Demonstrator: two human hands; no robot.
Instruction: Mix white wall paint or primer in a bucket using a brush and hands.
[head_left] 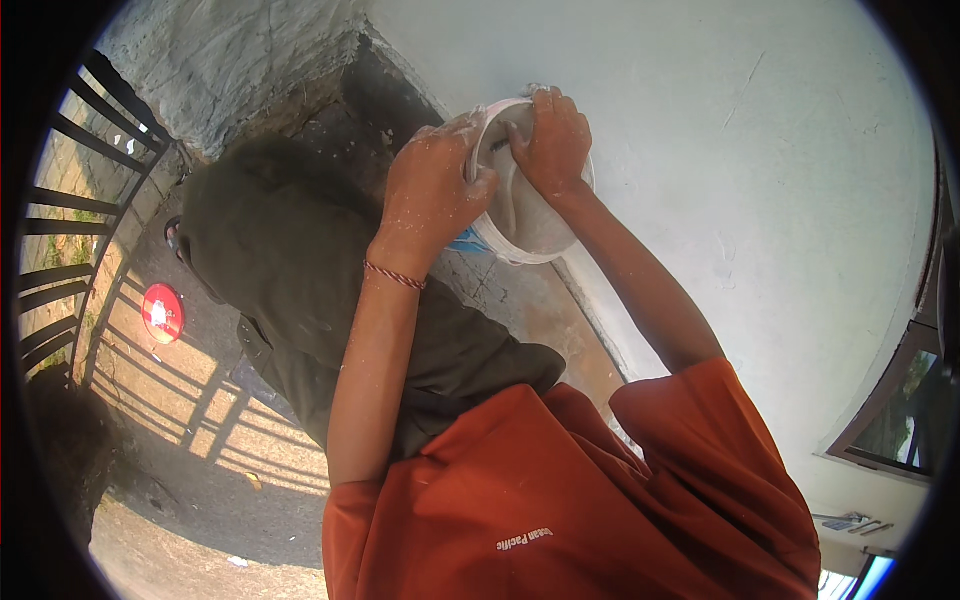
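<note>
A white round bucket is tilted in front of me, its mouth turned toward me. A pale, wet-looking coating covers its inside, and a patch of blue shows on its outer side. On the left of the rim, my left hand is closed around the edge, with pale splatter on its skin. My right hand grips the far right of the rim, its thumb reaching inside. Some pale paste sticks near its fingertips. A small dark spot shows inside by that thumb; I cannot make out what it is. The bucket's underside is hidden.
A smooth pale wall rises close on the right, with a framed window farther along. Rough plastered wall stands at upper left. Dark metal railing runs along the left. A red round lid-like disc lies on the floor.
</note>
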